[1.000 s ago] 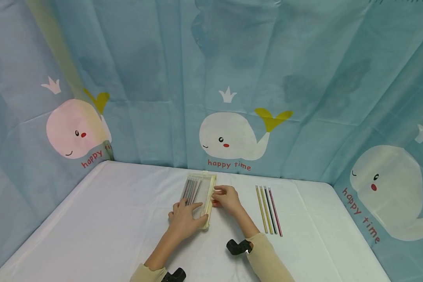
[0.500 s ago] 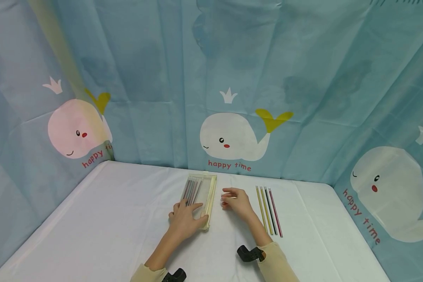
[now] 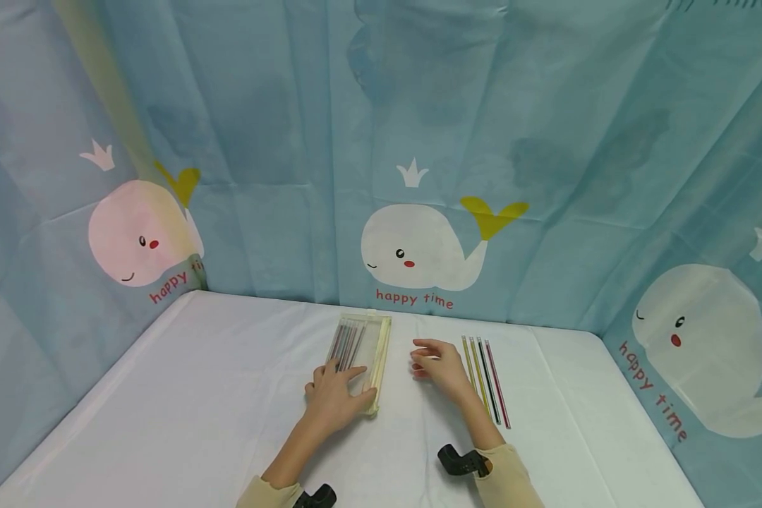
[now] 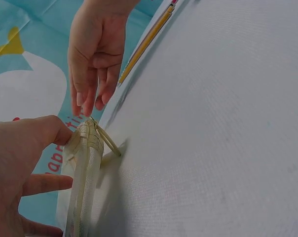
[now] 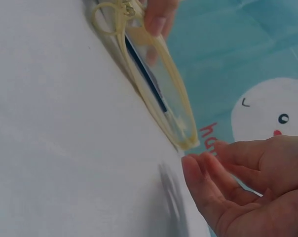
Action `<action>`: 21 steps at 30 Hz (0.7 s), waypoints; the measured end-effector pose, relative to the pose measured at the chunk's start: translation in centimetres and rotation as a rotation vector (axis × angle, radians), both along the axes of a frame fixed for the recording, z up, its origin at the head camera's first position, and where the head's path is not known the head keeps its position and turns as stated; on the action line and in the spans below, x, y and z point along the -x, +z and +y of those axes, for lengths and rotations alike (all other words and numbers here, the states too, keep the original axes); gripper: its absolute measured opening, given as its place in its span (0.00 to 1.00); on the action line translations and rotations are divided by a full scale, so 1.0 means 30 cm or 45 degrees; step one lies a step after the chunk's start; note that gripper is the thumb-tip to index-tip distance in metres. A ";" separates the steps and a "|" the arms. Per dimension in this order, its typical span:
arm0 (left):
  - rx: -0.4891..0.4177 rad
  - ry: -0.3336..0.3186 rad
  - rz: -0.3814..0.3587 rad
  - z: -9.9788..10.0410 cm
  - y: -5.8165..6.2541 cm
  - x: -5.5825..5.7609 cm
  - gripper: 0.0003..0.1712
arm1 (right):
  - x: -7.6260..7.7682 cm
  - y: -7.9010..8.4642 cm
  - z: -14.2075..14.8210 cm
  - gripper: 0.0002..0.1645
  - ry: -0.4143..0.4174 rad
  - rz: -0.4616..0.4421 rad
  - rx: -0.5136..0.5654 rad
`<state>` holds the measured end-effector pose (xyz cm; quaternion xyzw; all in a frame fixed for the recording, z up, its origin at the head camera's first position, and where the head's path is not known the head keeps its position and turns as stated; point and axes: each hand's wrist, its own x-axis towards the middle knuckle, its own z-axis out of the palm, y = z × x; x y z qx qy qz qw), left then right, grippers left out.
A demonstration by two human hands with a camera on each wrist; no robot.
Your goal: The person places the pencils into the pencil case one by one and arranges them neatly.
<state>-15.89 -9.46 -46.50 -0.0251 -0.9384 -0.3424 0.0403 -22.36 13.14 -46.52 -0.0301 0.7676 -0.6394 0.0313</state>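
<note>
A clear zip pencil pouch point(image 3: 372, 353) with pale yellow trim lies on the white table, several pencils point(image 3: 345, 342) showing through its left part. My left hand point(image 3: 335, 395) rests spread over its near end, with thumb and fingertips at the zip side in the left wrist view. Along that side the pouch point(image 5: 156, 94) gapes, and a dark blue pencil point(image 5: 146, 76) shows within. To the right of the pouch, my right hand point(image 3: 440, 365) hovers apart from it, fingers loosely bent and nothing between them. Several loose pencils point(image 3: 485, 377) lie side by side just beyond the right hand.
A white cloth point(image 3: 184, 395) covers the table. Behind and at both sides hangs a blue curtain point(image 3: 260, 233) printed with whales, meeting the table's back edge. A yellow ring pull point(image 4: 108, 139) sticks out from the pouch's near corner.
My right hand has drawn away from the pouch's zip side, moving right toward the loose pencils. The left hand and the pouch have stayed put.
</note>
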 end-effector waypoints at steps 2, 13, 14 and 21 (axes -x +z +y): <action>-0.001 -0.003 0.001 0.001 -0.001 0.000 0.30 | 0.000 0.002 0.008 0.20 -0.007 -0.001 -0.012; -0.010 -0.014 -0.009 -0.001 -0.003 -0.001 0.30 | 0.000 0.027 0.062 0.22 -0.022 0.050 -0.118; -0.010 -0.015 -0.009 -0.001 -0.004 -0.001 0.30 | 0.001 0.028 0.067 0.22 -0.026 0.055 -0.132; -0.013 -0.023 -0.005 -0.002 -0.002 -0.001 0.30 | 0.003 0.038 0.104 0.23 -0.039 0.082 -0.202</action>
